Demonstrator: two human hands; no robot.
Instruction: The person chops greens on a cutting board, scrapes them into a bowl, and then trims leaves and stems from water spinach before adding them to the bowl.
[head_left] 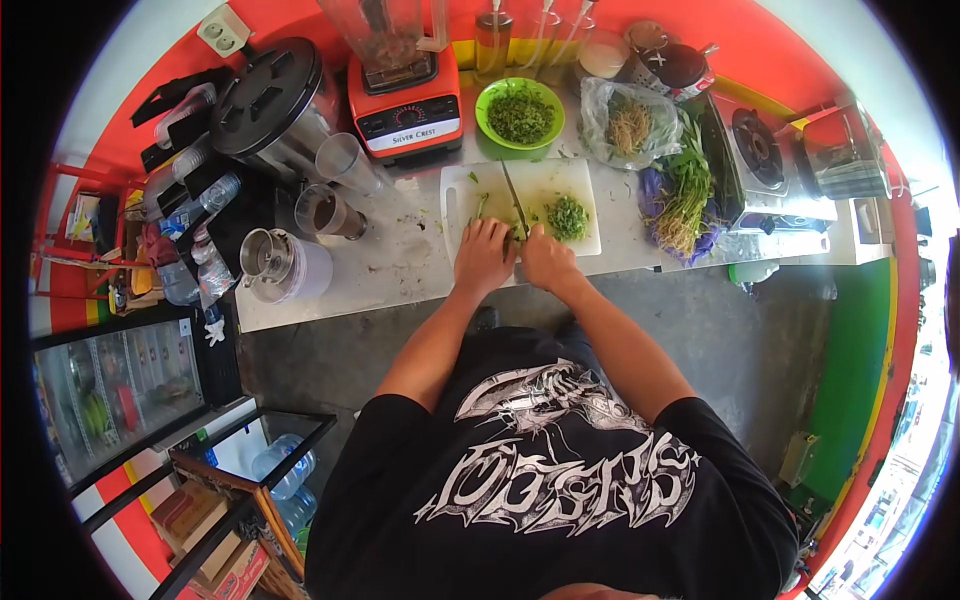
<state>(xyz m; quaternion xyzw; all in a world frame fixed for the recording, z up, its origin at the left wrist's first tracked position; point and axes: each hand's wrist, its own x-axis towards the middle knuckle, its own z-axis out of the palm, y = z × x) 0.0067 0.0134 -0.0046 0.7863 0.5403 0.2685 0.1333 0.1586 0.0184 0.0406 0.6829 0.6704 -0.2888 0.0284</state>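
Observation:
A white cutting board [575, 178] lies near the front edge of the counter. My right hand [547, 258] grips a knife [513, 193], its blade pointing away from me across the board. Just left of the blade, my left hand [485, 252] presses down with bent fingers on green herb stems [482, 206], mostly hidden beneath it. A small heap of chopped greens [568, 217] sits on the board to the right of the knife. Behind the board stands a green bowl [519, 150] filled with finely chopped greens [521, 114].
A red blender [405, 112] stands behind left. Two clear cups [347, 163] and a metal pitcher [270, 262] are on the left. To the right lie a bunch of herbs with roots [683, 195], a plastic bag [628, 122] and a gas stove [758, 150].

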